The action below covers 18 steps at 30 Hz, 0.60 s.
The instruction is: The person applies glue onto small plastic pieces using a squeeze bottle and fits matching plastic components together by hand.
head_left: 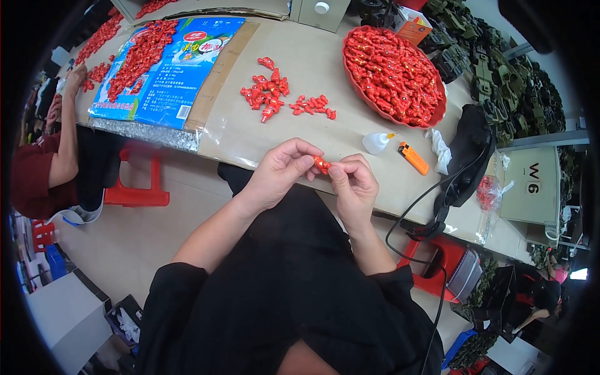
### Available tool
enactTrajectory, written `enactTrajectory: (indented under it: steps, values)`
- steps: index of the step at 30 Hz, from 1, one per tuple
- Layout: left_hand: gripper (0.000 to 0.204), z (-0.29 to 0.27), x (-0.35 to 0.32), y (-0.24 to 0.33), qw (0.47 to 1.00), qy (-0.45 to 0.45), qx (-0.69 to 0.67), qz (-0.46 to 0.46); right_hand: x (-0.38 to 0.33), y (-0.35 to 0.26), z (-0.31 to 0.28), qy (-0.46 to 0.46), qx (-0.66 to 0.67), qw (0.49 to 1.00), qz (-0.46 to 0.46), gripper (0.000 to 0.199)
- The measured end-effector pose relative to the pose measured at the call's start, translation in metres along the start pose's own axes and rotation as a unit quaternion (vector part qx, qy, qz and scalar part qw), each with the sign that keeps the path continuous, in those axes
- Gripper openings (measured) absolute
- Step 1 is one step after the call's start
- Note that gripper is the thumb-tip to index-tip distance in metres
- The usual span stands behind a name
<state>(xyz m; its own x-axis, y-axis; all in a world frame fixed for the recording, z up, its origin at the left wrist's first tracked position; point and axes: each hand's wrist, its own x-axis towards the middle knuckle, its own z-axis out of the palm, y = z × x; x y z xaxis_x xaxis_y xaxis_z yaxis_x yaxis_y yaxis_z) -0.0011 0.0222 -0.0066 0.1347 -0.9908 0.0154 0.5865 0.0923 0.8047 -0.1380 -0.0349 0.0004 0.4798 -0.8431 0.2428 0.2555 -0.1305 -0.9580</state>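
- Setting is a crowded workshop bench: a long table (pixel 300 69) covered in tan cardboard with clear tape along the near edge, seen from above, with the person's black-clothed lap below it.
- Both hands meet just in front of the table's near edge. The left hand (pixel 281 169) is curled, fingertips pinching a small red plastic piece (pixel 322 165) from the left side.
- The right hand (pixel 355 187) is curled too, thumb and forefinger pinching the same red piece from the right, so it sits squeezed between the two hands.
- Just past the hands on the table: a small white squeeze bottle (pixel 377 142) with a yellow tip, lying next to an orange lighter (pixel 413 157), then some crumpled clear plastic (pixel 440 149).
- Further back in the middle there's a loose cluster of red pieces (pixel 270 90) with a smaller bunch just beside it on the right.
- Back right is a big red bowl (pixel 431 115) heaped full of the same red parts.
- Back left, a flattened blue printed bag (pixel 187 69) has another pile of red parts spread on it.
- A black pouch (pixel 469 150) with a black cable sits at the right end, camouflage-green toy parts stacked beyond it.
- Another person's arm (pixel 65 144) leans on the far left end, above a red stool (pixel 139 187).
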Motion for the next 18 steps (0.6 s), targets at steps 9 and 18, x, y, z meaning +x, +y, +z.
enactTrajectory:
  steps: [9,18]
  values:
    - [0.013,0.0013,-0.0014,-0.0041,0.999,0.037,0.008,0.019,0.0004,0.0007,0.0010,0.012,0.015,0.999,0.045,0.006]
    - [0.016,0.0013,-0.0033,0.0024,1.000,0.028,0.006,-0.013,0.0092,-0.0071,-0.0060,-0.039,-0.096,0.995,0.003,0.005]
